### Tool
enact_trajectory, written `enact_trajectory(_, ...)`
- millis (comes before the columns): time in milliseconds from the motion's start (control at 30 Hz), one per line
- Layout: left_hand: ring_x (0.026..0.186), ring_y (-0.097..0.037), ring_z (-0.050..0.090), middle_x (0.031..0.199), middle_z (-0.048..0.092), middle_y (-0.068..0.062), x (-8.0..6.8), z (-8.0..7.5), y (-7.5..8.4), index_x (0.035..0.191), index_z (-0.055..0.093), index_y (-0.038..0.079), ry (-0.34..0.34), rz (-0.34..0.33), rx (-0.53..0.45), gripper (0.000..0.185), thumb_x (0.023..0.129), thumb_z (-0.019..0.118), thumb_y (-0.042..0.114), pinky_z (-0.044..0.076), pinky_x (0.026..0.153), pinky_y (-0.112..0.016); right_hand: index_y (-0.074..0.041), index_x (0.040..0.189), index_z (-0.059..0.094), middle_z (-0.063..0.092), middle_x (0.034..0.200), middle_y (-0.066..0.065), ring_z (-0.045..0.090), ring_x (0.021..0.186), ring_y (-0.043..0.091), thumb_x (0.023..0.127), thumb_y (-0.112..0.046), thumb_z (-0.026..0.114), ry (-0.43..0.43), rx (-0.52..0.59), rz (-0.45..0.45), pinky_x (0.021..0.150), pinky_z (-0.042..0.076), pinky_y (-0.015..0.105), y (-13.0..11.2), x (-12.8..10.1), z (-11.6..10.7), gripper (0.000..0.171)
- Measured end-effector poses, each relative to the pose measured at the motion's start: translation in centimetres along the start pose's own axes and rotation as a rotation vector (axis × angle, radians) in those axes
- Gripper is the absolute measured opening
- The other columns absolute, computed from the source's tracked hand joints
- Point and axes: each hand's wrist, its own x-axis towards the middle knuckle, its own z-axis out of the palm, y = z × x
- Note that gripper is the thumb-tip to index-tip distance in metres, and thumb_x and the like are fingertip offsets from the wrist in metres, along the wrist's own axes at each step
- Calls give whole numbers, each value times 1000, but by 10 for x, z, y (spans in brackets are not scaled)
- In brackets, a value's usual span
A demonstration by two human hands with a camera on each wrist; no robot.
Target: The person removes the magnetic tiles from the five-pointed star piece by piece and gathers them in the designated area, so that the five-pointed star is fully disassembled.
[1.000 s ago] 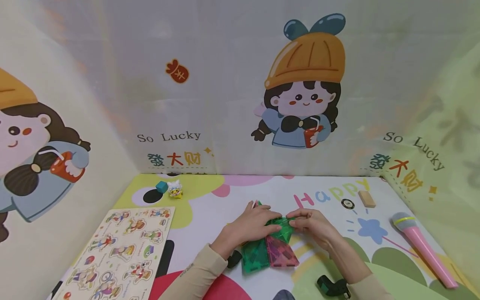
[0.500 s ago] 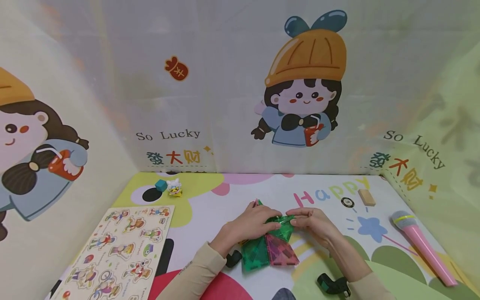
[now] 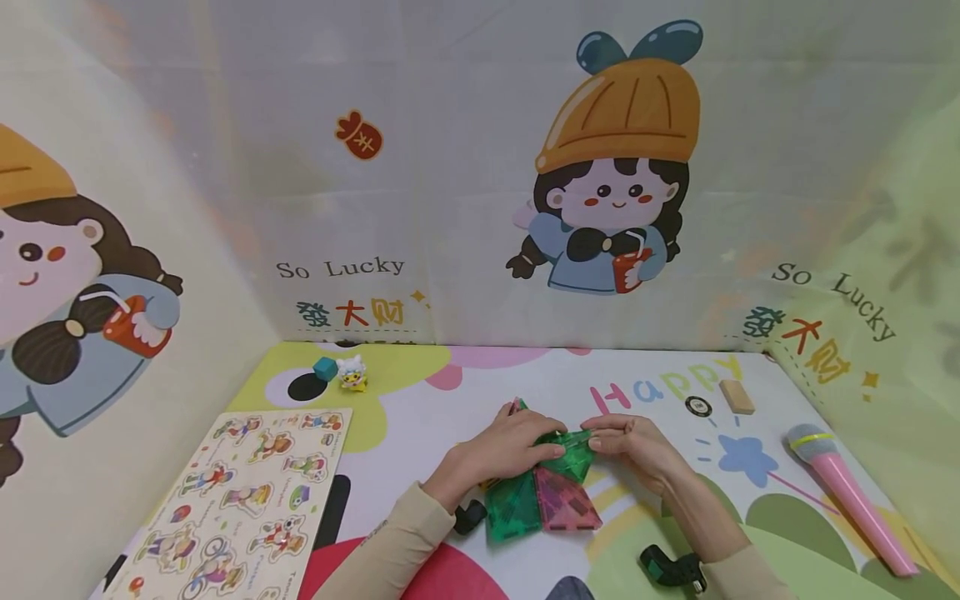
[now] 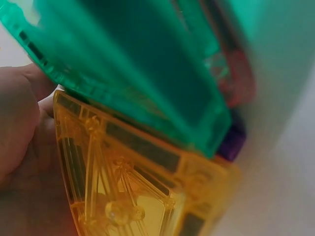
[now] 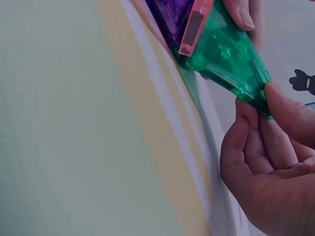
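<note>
Right hand: thumb and fingertips pinch the corner of a translucent green triangular plastic tile. Left hand: fingers lie curled over the tile's other side, a translucent yellow plastic tile against its palm.

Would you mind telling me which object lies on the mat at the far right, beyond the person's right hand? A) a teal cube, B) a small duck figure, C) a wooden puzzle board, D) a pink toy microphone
D: the pink toy microphone lies by the right edge of the mat, beyond the right hand, which pinches a green triangular tile.
</note>
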Motion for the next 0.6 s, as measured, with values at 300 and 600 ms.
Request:
enact_trajectory(300,137,-14,46,138,60,9,-2,-1,2,140,55,28,-5,-10,16,43,103,46,48,18,120,-56,-3,112,73,73,95,-11,63,85,2,92,-13,68,82,20,45,80,53,20,-3,-2,-14,23)
enact_trajectory(600,138,-15,45,140,59,8,-2,0,1,140,55,27,5,-2,2,43,103,47,47,17,120,-57,-20,94,78,73,90,-12,64,81,0,95,-6,64,146,133,26,75,55,18,-8,-10,-50,19)
